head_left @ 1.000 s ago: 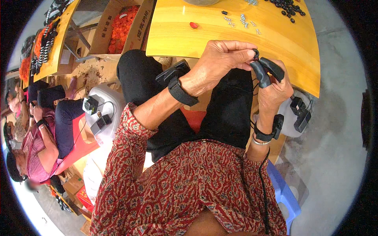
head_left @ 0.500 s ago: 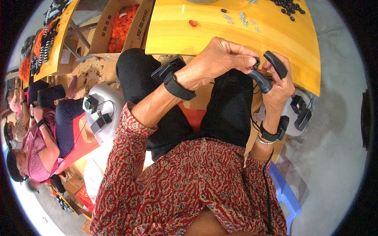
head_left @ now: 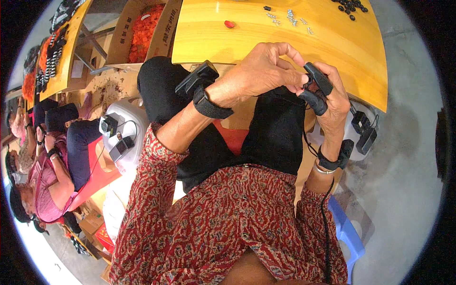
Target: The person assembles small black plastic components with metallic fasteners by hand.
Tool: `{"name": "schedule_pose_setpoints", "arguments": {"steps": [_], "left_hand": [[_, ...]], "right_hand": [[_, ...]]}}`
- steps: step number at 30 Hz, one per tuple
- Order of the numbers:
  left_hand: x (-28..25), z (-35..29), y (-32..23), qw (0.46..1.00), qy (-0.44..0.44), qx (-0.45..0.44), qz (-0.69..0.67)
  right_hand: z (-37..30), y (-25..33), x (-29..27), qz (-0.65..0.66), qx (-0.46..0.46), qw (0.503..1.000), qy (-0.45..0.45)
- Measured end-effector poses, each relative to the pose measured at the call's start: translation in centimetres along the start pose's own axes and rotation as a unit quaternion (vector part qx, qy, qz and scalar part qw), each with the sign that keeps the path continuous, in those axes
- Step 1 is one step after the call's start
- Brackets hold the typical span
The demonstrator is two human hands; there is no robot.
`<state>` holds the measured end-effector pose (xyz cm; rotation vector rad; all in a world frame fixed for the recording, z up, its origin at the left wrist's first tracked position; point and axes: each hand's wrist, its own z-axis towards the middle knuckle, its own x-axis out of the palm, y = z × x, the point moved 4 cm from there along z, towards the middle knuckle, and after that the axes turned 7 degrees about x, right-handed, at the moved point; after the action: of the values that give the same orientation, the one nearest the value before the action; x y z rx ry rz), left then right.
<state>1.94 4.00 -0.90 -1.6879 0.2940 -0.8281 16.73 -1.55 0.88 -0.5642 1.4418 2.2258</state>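
Observation:
Both my hands meet above my lap at the near edge of the yellow table. My left hand (head_left: 269, 71) pinches a small black part (head_left: 308, 81) between its thumb and a finger, and its forefinger is raised. My right hand (head_left: 335, 97) is curled just beside it. Smooth black covers appear to sit on its forefinger (head_left: 319, 79) and thumb (head_left: 313, 102). Whatever its fingertips grip is hidden among the fingers. A black strap (head_left: 211, 105) with a small device is on my left wrist; another black strap (head_left: 327, 161) and a bangle are on my right.
On the yellow table (head_left: 213, 42) lie a red piece (head_left: 229, 24), small silvery parts (head_left: 291, 18) and several round black parts (head_left: 350, 6). A cardboard box (head_left: 121, 42) of orange material stands at left. A co-worker (head_left: 57, 175) sits at left; a blue stool (head_left: 349, 232) shows at right.
My left forefinger has lifted off the small black part. The black-covered fingers of my right hand have shifted left, closer to my left fingertips.

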Motion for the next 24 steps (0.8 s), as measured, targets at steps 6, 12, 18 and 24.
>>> {"name": "schedule_pose_setpoints", "arguments": {"steps": [6,12,18,24], "left_hand": [[-0.2,0.0,-0.1,0.999,0.004,0.020,0.028],[0.0,0.1,0.0,0.999,0.022,0.033,0.037],[0.3,0.3,0.6,0.992,0.063,0.087,0.063],[1.3,-0.2,0.5,0.985,0.112,0.131,0.004]], "right_hand": [[0.0,0.2,0.2,0.018,0.064,0.998,0.022],[0.1,0.4,0.4,-0.021,0.030,0.999,0.031],[0.0,0.2,-0.3,0.001,0.049,0.999,0.005],[0.0,0.8,-0.9,-0.016,0.041,0.999,-0.023]]}}
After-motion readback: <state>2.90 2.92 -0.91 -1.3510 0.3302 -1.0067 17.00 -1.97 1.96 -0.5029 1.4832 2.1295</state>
